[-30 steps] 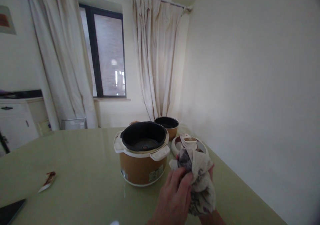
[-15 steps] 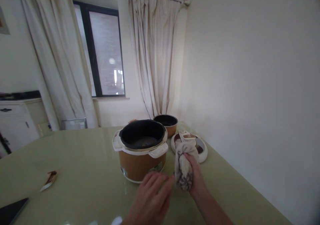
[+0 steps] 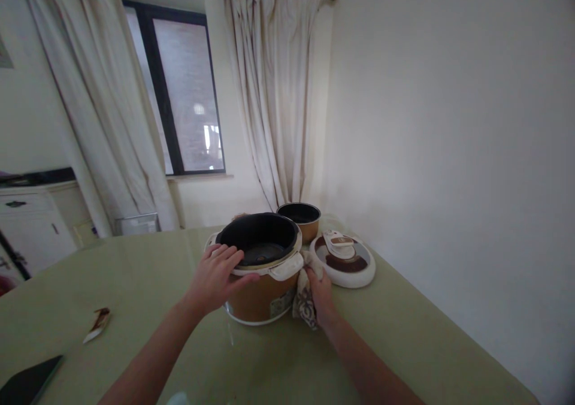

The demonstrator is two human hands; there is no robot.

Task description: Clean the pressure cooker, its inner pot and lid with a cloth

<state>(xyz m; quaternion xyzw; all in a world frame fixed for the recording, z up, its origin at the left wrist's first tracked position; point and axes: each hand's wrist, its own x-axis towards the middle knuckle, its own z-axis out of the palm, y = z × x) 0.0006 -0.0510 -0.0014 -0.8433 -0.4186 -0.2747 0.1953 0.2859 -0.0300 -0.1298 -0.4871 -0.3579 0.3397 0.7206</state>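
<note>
An electric cooker (image 3: pixel 251 294) with a tan body, white rim and dark inner pot stands on the table. My left hand (image 3: pixel 215 276) lies at its left front rim, fingers stretched over the edge and thumb apart. A patterned cloth (image 3: pixel 304 303) is bunched in my right hand (image 3: pixel 321 294), whose fingers are closed around it. That cloth is against the cooker's right side, just below the white side handle (image 3: pixel 286 268). Right of it lies the round white lid (image 3: pixel 359 278) with a brown and glassy top.
Behind the cooker stands a second tan pot (image 3: pixel 309 231) with a dark inside. A small brown-and-white piece (image 3: pixel 97 324) and a dark flat object (image 3: pixel 31 381) lie on the green table (image 3: pixel 153 279) at left. A wall (image 3: pixel 449 153) borders its right side.
My left hand has moved up and left to the cooker's rim. My right hand has brought the cloth left, from in front of the lid to the cooker's side.
</note>
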